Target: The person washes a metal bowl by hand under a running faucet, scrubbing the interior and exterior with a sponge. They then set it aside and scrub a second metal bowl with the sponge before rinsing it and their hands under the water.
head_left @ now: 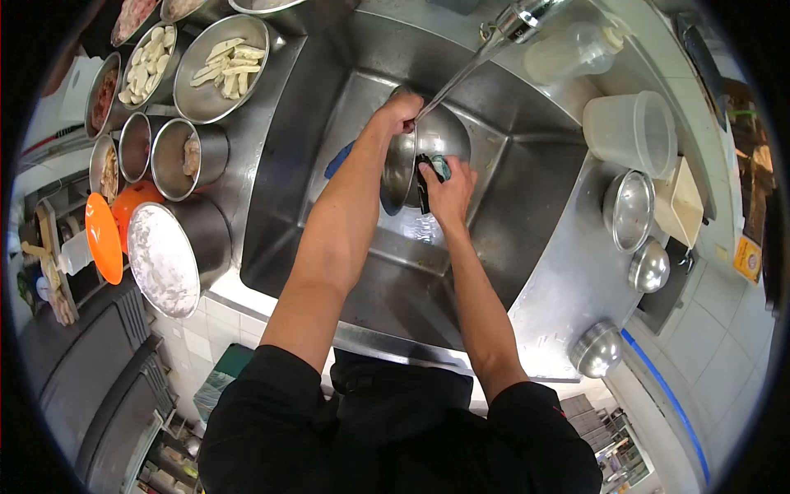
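Note:
A metal bowl [451, 136] is tilted on its side in the steel sink [378, 284], under a stream of water from the faucet [517, 23]. My left hand [401, 111] grips the bowl's upper rim with its fingers closed. Against the bowl's lower right part, my right hand [448, 188] is closed on a scrubbing pad [440, 168], green and black in colour. A blue cloth [338, 160] lies in the sink left of the bowl, partly hidden by my left forearm.
Left of the sink stand metal bowls of food [220, 70], a large pot [164, 259] and an orange lid [104, 239]. On the right are a plastic tub [629, 133], a colander [629, 211] and upturned metal bowls [597, 349]. A bottle [573, 53] stands behind the sink.

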Demonstrator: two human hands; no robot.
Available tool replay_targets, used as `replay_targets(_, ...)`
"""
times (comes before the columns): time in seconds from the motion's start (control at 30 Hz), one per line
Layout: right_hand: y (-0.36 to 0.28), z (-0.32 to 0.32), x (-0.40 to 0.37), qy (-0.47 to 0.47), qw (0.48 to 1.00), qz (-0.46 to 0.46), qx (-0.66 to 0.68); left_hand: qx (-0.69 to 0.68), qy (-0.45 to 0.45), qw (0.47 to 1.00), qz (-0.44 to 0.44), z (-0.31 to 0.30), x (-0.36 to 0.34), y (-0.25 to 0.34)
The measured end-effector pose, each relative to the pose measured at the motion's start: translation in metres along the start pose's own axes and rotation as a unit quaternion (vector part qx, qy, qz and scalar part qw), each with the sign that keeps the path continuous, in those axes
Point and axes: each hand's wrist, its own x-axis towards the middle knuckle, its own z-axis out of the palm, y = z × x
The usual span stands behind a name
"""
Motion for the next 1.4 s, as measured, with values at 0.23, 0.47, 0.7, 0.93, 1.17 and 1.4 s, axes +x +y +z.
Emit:
replay_targets(0.23,-0.010,0.009,-0.007,0.014,0.989,-0.140,-0.044,0.169,-0.136,0.976,0.000,0.021,-0.023,0.017)
replay_targets(0.47,-0.006,0.035,-0.003,0.071,0.989,-0.126,0.002,0.071,-0.152,0.985,0.046,-0.002,-0.062,-0.013)
replay_targets(0.7,-0.019,0.042,0.003,0.077,0.995,-0.054,0.024,0.288,0.103,0.902,0.305,-0.016,-0.128,-0.063)
replay_targets(0.93,-0.016,0.035,0.033,0.132,0.976,0.161,0.069,0.551,0.103,0.770,0.304,0.010,-0.083,-0.007)
replay_targets(1.17,-0.008,0.018,0.085,0.148,0.905,0.375,0.139,0.540,-0.012,0.792,0.286,0.022,-0.054,0.022)
replay_targets(1.4,-0.013,0.026,0.064,0.190,0.879,0.400,0.177,0.559,0.021,0.781,0.279,0.030,-0.059,0.024)
